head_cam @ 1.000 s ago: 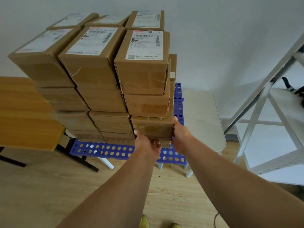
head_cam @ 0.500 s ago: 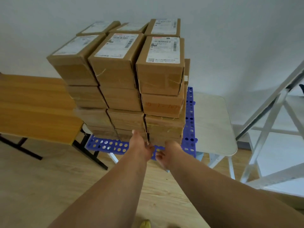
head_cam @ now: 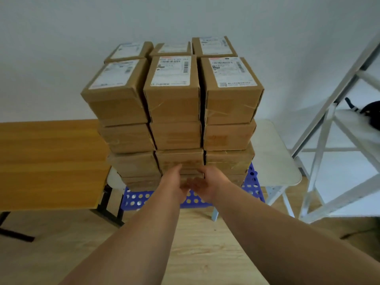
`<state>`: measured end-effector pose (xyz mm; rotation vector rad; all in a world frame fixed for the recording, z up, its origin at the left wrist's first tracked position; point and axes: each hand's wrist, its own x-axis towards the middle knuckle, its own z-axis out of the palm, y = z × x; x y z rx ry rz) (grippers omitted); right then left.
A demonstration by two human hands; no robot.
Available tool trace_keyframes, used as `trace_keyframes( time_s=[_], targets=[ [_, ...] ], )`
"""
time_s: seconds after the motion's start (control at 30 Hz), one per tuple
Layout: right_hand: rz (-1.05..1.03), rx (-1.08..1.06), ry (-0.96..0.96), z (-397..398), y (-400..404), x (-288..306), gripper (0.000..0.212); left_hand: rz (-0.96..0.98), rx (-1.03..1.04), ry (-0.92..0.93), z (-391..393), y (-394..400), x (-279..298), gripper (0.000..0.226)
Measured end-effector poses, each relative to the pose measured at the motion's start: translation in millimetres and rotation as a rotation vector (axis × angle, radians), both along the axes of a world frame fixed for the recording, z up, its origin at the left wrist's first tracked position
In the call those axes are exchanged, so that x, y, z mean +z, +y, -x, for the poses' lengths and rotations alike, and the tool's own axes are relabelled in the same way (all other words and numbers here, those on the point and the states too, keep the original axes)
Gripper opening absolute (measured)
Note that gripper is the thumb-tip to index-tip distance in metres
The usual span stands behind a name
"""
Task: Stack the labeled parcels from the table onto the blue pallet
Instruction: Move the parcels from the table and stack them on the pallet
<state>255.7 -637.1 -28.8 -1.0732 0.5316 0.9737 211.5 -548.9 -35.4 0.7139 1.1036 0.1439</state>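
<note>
On the pallet [head_cam: 251, 183] sits a tall block of parcels [head_cam: 174, 136], 3 cols wide across the front, at least 4 layers high, w/ a 2nd row behind showing at the top. Top-layer boxes carry white labels [head_cam: 171, 72] facing up; print too blurred to read. Pallet is blue w/ round holes, and rests on a pale table [head_cam: 273, 161] whose bare part shows to the right of the stack.

Both hands are low in front of the stack's middle col, near the bottom layers. Left hand [head_cam: 172, 182]: fingers straight, pointing up and fwd toward the box fronts, holding nothing; whether the tips touch the cardboard, can't tell, motion blur. Right hand [head_cam: 207, 185]: palm turned up and inward, fingers loosely spread, also empty, just beside the left hand, close to touching it. Both are blurred. Bare forearms run in from the bottom edge.

Left of the stack: wood desk [head_cam: 47, 161], yellow-brown top, black legs, its near corner just beside the pallet's left end. Right side: white metal rack [head_cam: 329, 128] w/ slanted braces; a dark object [head_cam: 368, 110] lies on its shelf, too cut off to ID. Floor is light wood; wall behind is plain grey-white.

No loose parcels in view on either table; all visible ones are on the stack.
</note>
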Motion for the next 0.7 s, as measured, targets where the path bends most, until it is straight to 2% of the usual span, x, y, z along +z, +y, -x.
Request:
trace_keyframes(
  time_s=[0.1, 0.33, 0.47, 0.6, 0.7],
  targets=[
    [-0.08, -0.059, -0.017, -1, 10, 7, 0.017, 0.11, -0.025, -0.111, 1, 14, 5, 0.032],
    [-0.075, -0.134, 0.008, -8, 15, 16, 0.018, 0.2, -0.071, -0.156, 3, 20, 16, 0.036],
    [-0.098, -0.092, -0.039, -10, 15, 15, 0.04, 0.232, -0.075, -0.158, 5, 20, 19, 0.032],
    [-0.025, -0.091, 0.025, -13, 7, 15, 0.032, 0.241, -0.06, -0.137, 3, 18, 19, 0.033],
    [0.001, -0.072, 0.0, -13, -2, 16, 0.024, 0.202, -0.091, -0.076, -1, 13, 16, 0.039]
  ],
)
